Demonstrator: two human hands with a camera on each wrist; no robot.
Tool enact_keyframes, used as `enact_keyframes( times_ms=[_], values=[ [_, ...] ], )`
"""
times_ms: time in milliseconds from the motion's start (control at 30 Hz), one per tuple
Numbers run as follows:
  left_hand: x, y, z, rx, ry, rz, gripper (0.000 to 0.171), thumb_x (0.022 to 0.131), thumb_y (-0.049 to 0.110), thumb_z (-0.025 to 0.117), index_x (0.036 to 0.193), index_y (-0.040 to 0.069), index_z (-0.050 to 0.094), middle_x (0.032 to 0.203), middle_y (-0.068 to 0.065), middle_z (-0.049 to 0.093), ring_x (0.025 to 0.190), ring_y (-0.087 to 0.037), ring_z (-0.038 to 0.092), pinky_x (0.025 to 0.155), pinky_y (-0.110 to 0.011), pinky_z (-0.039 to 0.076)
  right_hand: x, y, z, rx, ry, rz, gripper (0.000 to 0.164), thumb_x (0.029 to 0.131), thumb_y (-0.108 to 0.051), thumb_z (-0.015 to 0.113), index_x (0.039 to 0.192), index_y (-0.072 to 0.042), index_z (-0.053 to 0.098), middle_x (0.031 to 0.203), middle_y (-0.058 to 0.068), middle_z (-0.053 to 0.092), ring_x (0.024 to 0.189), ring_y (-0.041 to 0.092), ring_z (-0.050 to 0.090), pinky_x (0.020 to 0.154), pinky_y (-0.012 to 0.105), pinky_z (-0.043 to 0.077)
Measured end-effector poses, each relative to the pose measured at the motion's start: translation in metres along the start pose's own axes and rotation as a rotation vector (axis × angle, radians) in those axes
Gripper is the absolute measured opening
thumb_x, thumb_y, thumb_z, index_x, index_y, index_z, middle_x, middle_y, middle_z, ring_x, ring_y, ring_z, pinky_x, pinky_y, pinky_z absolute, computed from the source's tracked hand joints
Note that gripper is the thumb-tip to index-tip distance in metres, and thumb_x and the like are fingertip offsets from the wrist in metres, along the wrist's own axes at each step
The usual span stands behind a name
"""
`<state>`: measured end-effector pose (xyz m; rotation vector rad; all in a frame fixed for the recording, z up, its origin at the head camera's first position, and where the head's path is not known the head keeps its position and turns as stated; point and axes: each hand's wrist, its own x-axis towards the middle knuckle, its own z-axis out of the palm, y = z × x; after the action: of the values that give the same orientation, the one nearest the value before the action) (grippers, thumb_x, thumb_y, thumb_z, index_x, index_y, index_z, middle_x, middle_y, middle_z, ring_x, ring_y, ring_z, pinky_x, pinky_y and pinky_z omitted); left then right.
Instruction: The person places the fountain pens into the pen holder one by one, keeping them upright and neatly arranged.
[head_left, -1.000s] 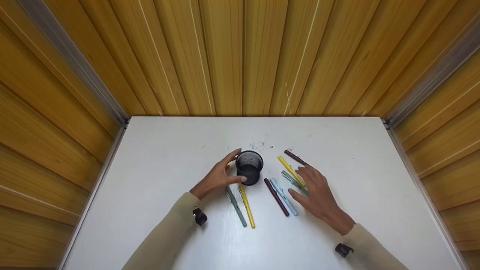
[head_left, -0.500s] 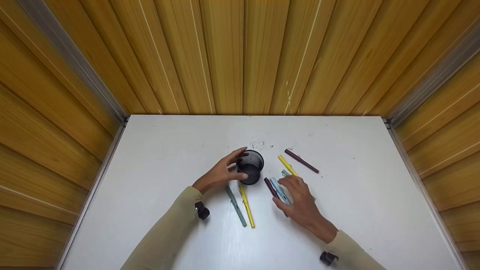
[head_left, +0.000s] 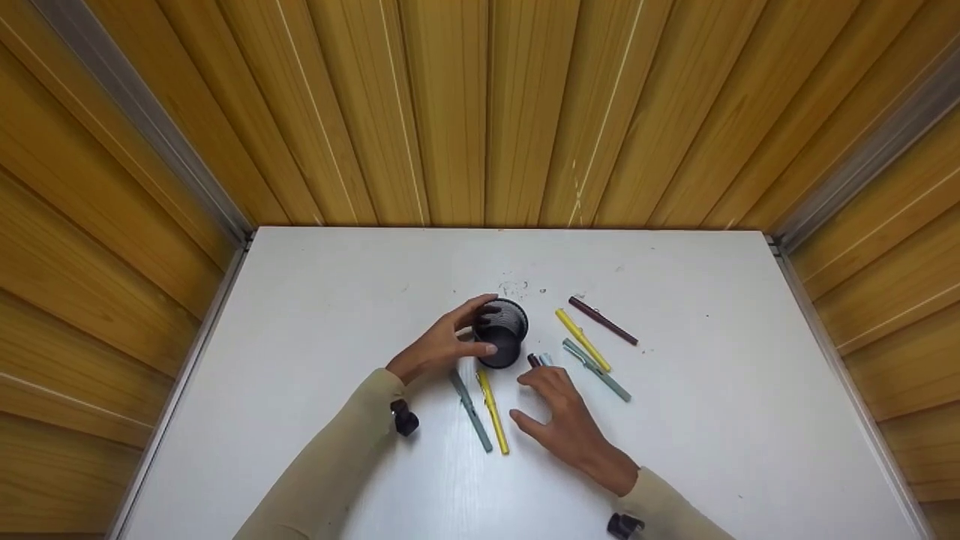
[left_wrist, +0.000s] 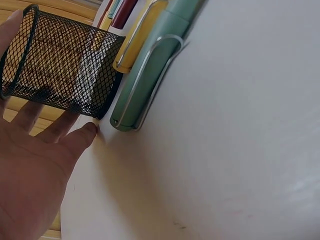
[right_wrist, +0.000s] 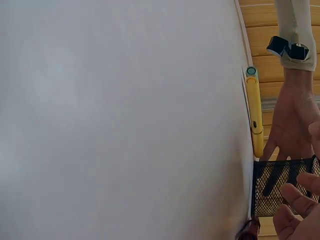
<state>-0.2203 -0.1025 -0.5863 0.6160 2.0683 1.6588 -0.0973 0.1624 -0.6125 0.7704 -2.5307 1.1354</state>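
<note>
My left hand [head_left: 435,349] holds a black mesh pen cup [head_left: 519,346], thumb and fingers around its left side. The cup [left_wrist: 62,62] stands on the table with no pens inside. My right hand [head_left: 566,424] hovers with spread, bent fingers over a dark red pen [head_left: 533,360] and a light blue pen [head_left: 546,359]; it hides most of both. Between the hands lie a grey-green pen [head_left: 472,415] and a yellow pen [head_left: 493,415], their clip ends near the cup. In the right wrist view the yellow pen [right_wrist: 254,110] lies before the green one.
Right of the cup lie another yellow pen [head_left: 583,340], a second dark red pen [head_left: 604,321] and a second grey-green pen [head_left: 598,370]. The white table [head_left: 337,285] is bounded by wood-panelled walls [head_left: 517,112] at the back and both sides.
My right hand has moved left and toward the front, from the right-hand pens to over the dark red and light blue pair. My left hand has closed further around the cup's rim.
</note>
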Motion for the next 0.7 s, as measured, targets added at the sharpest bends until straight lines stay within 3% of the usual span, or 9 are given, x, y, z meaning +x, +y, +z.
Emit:
enact_keyframes(
  times_ms=[333, 700],
  values=[
    [0.002, -0.004, -0.002, -0.001, 0.002, 0.019, 0.088, 0.098, 0.028, 0.084, 0.173, 0.031, 0.038, 0.169, 0.002, 0.047, 0.158, -0.035, 0.041, 0.127, -0.061, 0.034, 0.004, -0.012, 0.021, 0.054, -0.050, 0.035, 0.041, 0.087, -0.014, 0.094, 0.122, -0.003, 0.076, 0.123, 0.004, 0.072, 0.120, 0.024, 0.064, 0.104, 0.044, 0.052],
    [0.002, -0.005, -0.002, -0.004, -0.003, 0.031, 0.091, 0.097, 0.033, 0.085, 0.174, 0.027, 0.037, 0.169, 0.003, 0.047, 0.159, -0.031, 0.041, 0.127, -0.059, 0.035, 0.007, -0.007, 0.039, 0.090, -0.003, 0.061, 0.036, 0.080, -0.008, 0.097, 0.110, -0.004, 0.079, 0.112, 0.003, 0.074, 0.111, 0.023, 0.065, 0.097, 0.040, 0.053]
  ],
)
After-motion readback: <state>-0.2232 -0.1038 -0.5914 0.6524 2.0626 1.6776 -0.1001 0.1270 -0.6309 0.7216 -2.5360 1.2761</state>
